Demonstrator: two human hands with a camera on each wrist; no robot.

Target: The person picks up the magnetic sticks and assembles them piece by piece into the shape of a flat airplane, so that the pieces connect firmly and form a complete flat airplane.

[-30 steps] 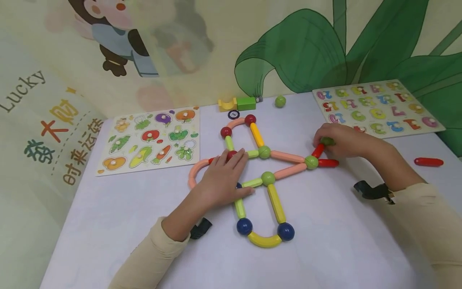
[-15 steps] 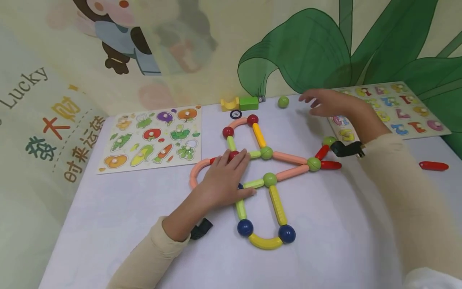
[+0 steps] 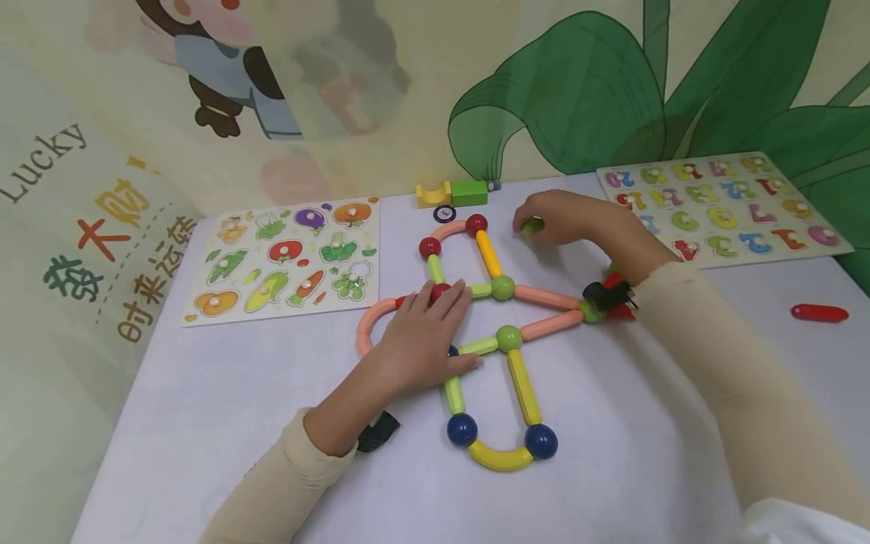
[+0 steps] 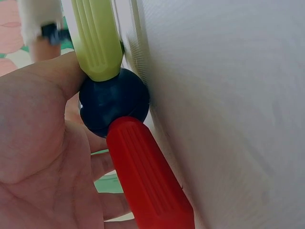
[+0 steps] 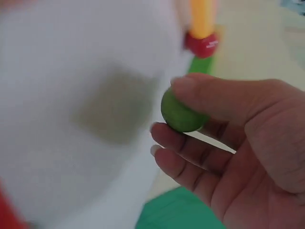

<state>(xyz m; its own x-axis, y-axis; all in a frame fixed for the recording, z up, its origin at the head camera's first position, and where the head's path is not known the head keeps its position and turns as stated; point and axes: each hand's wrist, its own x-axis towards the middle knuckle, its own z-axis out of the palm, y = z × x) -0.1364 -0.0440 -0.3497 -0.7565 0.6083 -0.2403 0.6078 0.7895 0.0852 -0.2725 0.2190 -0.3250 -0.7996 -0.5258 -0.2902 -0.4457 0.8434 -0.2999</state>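
A figure of coloured rods and balls lies flat on the white table. My left hand (image 3: 423, 332) rests over its left part with fingers stretched out, touching a red ball (image 3: 440, 292). In the left wrist view a dark blue ball (image 4: 114, 102) sits by the palm, joining a lime rod (image 4: 97, 38) and a red rod (image 4: 150, 176). My right hand (image 3: 567, 215) pinches a green ball (image 5: 181, 112) between thumb and fingers, above the table at the back. The right wrist and its black strap partly hide the figure's right tip, with its green ball (image 3: 593, 310).
A vegetable puzzle board (image 3: 292, 261) lies at the left, a number puzzle board (image 3: 730, 204) at the back right. Yellow and green blocks (image 3: 451, 194) and a round black-and-white disc (image 3: 445, 214) sit near the wall. A loose red rod (image 3: 819, 313) lies at the far right.
My right hand has left the green ball on the figure's right-hand red rod, moved back and left, and picked up the loose green ball. The left hand stays in place.
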